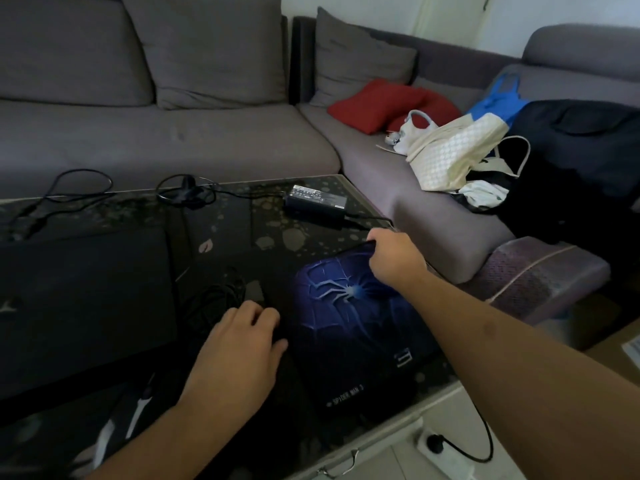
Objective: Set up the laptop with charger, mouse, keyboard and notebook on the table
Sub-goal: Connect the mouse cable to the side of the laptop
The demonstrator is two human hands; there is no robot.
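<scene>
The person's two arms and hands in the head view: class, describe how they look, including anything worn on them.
Both forearms are bare to the frame edge, with no sleeve visible. The left hand and right hand show no glove, ring, watch or bracelet. No markings are visible on either arm in this dim light.

your table (242,216) has a glossy glass top that mirrors the room. the mouse pad (353,327) you're gripping looks like smooth printed cloth with a soft sheen. the laptop (83,306) lid is matt black. the charger (316,201) brick is matt black plastic with a paper label. the sofa (173,140) is coarse grey cloth.
</scene>
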